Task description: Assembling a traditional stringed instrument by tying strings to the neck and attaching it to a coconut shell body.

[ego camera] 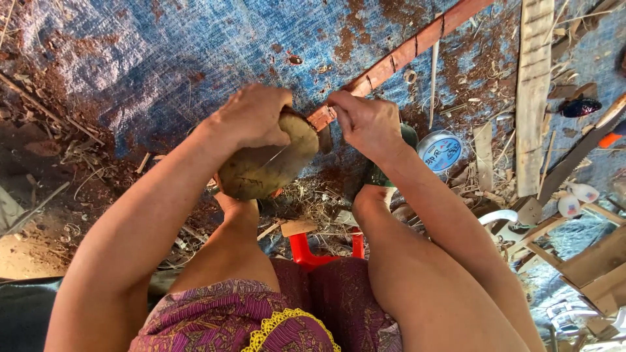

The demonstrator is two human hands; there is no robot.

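The left hand [251,117] is gripping the brown coconut shell [267,163] from above; the right hand [368,124], just beside the shell, is pinching a thin line, wrist bent.

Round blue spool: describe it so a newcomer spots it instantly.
Start at the blue tarp covering the ground, then go just right of the right hand. The round blue spool lies flat there among wood scraps, the only disc-shaped, pale blue plastic item with a printed label.

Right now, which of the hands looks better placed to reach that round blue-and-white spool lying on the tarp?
Probably the right hand. The spool lies just off its wrist on that side, and it only pinches a thin line. The left hand is cupped over the round brown shell, on the far side from the spool.
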